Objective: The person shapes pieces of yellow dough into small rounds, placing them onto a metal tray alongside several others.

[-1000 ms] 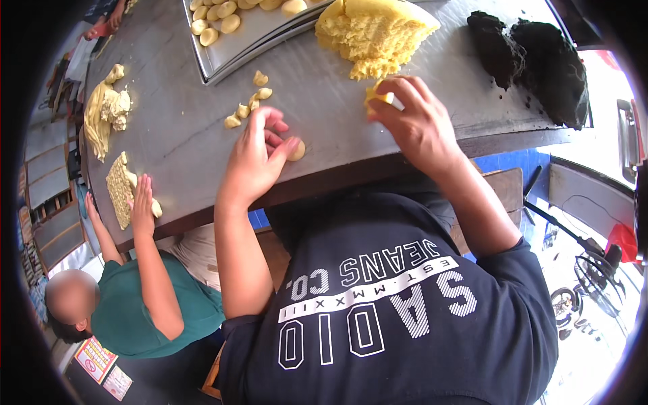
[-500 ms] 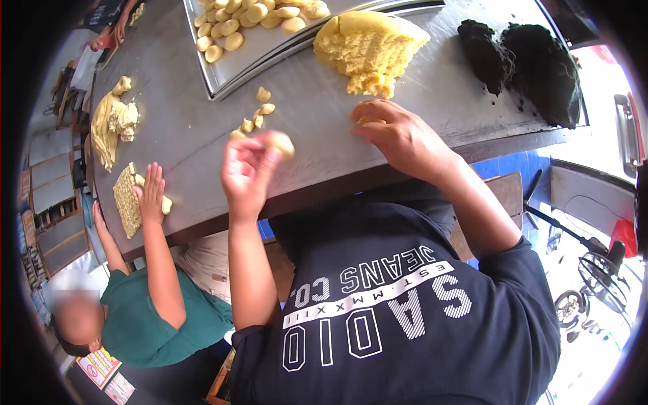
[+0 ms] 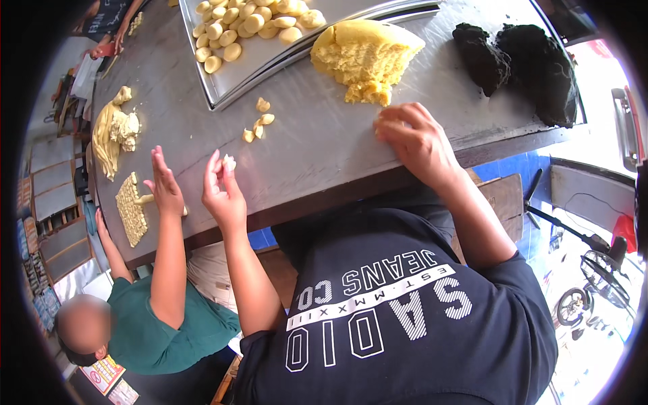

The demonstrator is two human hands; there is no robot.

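Note:
Between the fingertips of my left hand [image 3: 225, 192] is a small piece of pale dough [image 3: 229, 163], held just over the table's near edge. My right hand [image 3: 417, 143] is above the table with its fingers curled together; a yellowish bit seems to show at the fingertips, too small and blurred to name. Just beyond that hand rests a big mound of yellow dough [image 3: 368, 57], crumbly on its near side. Several small dough pieces [image 3: 258, 128] lie in a short line on the metal tabletop [image 3: 304, 145], beyond my left hand.
A metal tray [image 3: 214, 94] at the back holds many round dough balls [image 3: 253, 23]. Black dough lumps [image 3: 536, 71] sit at the right. On the left, a co-worker in a green shirt [image 3: 162, 324] works beside a patterned dough slab [image 3: 131, 210] and a loose dough heap [image 3: 116, 135].
My left hand has moved left and now holds a smaller piece instead of a rounded ball. My right hand has shifted right. Fewer small pieces lie in the line on the table.

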